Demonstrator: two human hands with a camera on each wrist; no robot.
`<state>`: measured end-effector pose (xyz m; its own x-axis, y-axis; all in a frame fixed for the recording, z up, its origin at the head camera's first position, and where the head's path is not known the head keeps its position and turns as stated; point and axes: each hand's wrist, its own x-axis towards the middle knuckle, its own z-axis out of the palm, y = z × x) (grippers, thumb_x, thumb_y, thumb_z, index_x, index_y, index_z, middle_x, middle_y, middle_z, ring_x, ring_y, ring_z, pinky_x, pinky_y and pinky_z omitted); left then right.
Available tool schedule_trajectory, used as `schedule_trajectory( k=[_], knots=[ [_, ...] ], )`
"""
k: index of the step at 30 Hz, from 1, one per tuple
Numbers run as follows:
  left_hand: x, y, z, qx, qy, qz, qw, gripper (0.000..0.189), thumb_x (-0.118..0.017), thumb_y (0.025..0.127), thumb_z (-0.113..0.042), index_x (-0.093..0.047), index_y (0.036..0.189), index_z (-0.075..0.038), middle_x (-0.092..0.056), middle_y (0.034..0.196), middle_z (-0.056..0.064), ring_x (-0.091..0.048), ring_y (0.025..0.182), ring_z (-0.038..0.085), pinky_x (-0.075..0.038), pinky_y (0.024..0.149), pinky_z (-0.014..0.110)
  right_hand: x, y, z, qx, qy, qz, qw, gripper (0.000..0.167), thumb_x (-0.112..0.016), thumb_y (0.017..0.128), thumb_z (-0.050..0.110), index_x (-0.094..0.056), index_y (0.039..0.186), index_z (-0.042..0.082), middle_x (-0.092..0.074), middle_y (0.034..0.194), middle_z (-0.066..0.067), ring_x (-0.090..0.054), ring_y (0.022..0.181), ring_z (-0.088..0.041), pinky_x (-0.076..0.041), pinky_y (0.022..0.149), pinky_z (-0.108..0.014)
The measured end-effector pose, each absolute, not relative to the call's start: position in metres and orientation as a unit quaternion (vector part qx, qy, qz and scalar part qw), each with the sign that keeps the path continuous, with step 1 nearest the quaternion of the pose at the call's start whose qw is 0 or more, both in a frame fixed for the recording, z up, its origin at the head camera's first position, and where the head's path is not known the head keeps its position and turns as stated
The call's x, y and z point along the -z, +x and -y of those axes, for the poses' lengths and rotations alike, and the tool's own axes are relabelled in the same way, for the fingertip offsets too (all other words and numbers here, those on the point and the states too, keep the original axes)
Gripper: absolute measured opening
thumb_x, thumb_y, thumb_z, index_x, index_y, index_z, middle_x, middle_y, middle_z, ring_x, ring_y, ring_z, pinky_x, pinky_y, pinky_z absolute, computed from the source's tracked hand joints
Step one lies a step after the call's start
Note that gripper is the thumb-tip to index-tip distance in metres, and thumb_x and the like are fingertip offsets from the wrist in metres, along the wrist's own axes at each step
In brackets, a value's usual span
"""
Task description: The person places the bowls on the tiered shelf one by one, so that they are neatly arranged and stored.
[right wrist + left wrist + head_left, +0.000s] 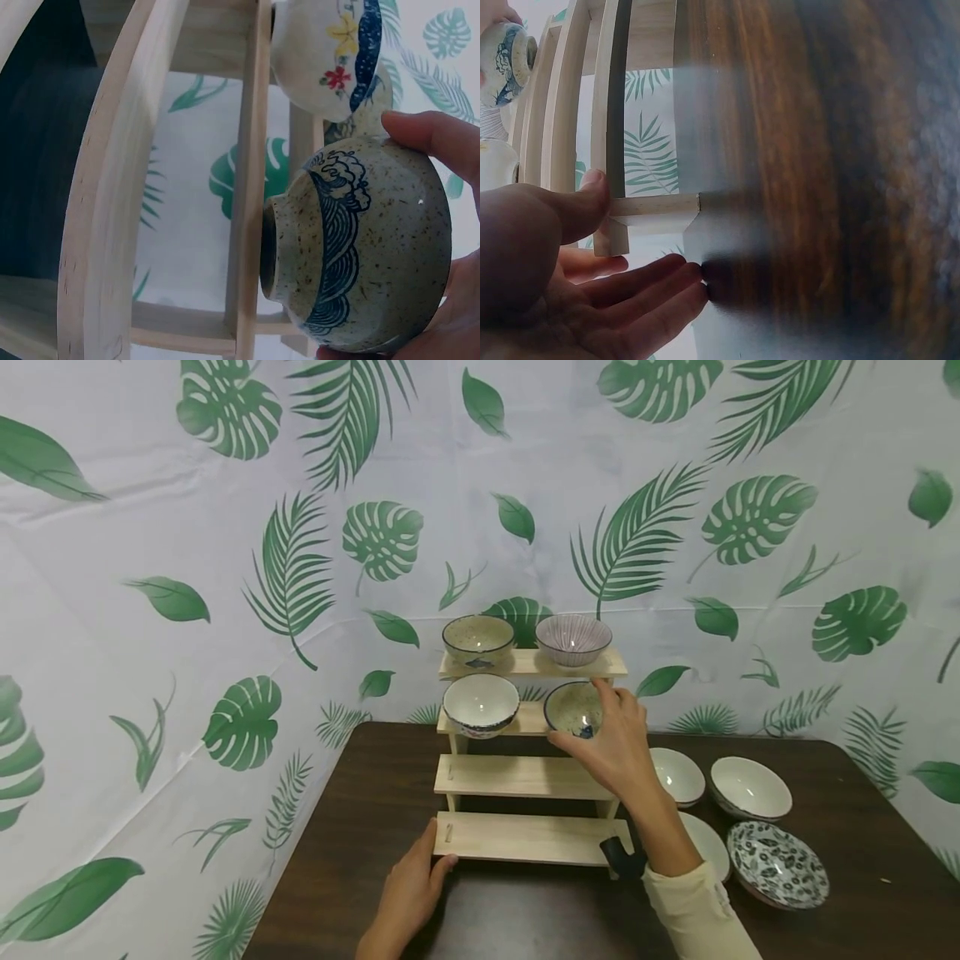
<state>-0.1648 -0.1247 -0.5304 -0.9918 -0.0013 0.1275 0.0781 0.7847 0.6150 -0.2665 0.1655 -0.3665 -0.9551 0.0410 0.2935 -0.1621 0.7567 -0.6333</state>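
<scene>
My right hand (618,739) grips a speckled bowl (375,247) with a blue wave pattern, thumb and fingers spread around its sides. The bowl's foot is right at the second board from the top of a wooden tiered stand (525,777), toward its right end. Left of it on that board sits a white bowl (481,700) with painted flowers outside. My left hand (411,889) holds the left end of the lowest board, its thumb (592,199) at the front edge and the other fingers around the end.
On the top board stand a beige bowl (478,639) and a purple-striped bowl (573,639). Right of the stand, on the dark table (330,827), are several bowls, among them a plain white one (750,787) and a black-patterned one (778,864). A leaf-print cloth (465,485) hangs behind.
</scene>
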Motion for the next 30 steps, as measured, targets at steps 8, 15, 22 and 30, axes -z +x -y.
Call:
schedule_trajectory(
  k=[8, 15, 22, 30],
  knots=[
    [0.531, -0.165, 0.125, 0.327, -0.022, 0.943, 0.063, 0.069, -0.07, 0.098, -0.034, -0.046, 0.153, 0.0, -0.059, 0.145, 0.026, -0.062, 0.126, 0.046, -0.052, 0.096, 0.062, 0.369, -0.274, -0.164, -0.352, 0.028, 0.924, 0.147, 0.102, -0.082, 0.081, 0.05, -0.031, 0.161, 0.011, -0.032, 0.158, -0.032, -0.029, 0.145, -0.051, -0.036, 0.109, -0.072],
    [0.53, -0.165, 0.125, 0.328, -0.022, 0.942, 0.061, 0.069, -0.07, 0.099, -0.034, -0.045, 0.153, 0.0, -0.059, 0.146, 0.025, -0.062, 0.127, 0.046, -0.051, 0.096, 0.062, 0.371, -0.278, -0.163, -0.357, 0.023, 0.924, 0.139, 0.102, -0.08, 0.082, 0.051, -0.03, 0.162, 0.011, -0.029, 0.16, -0.032, -0.026, 0.147, -0.051, -0.034, 0.11, -0.073],
    [0.53, -0.165, 0.125, 0.327, -0.023, 0.943, 0.062, 0.069, -0.069, 0.099, -0.035, -0.045, 0.154, -0.001, -0.058, 0.147, 0.024, -0.062, 0.127, 0.045, -0.052, 0.096, 0.062, 0.372, -0.281, -0.162, -0.355, 0.021, 0.925, 0.136, 0.103, -0.079, 0.083, 0.054, -0.03, 0.162, 0.011, -0.025, 0.162, -0.032, -0.022, 0.15, -0.052, -0.03, 0.112, -0.075],
    [0.531, -0.164, 0.125, 0.328, -0.028, 0.941, 0.073, 0.068, -0.07, 0.098, -0.033, -0.046, 0.153, 0.0, -0.06, 0.145, 0.024, -0.062, 0.126, 0.045, -0.052, 0.095, 0.062, 0.374, -0.285, -0.16, -0.355, 0.023, 0.925, 0.137, 0.103, -0.079, 0.083, 0.057, -0.031, 0.162, 0.011, -0.026, 0.162, -0.031, -0.025, 0.148, -0.053, -0.032, 0.111, -0.075]
  ],
)
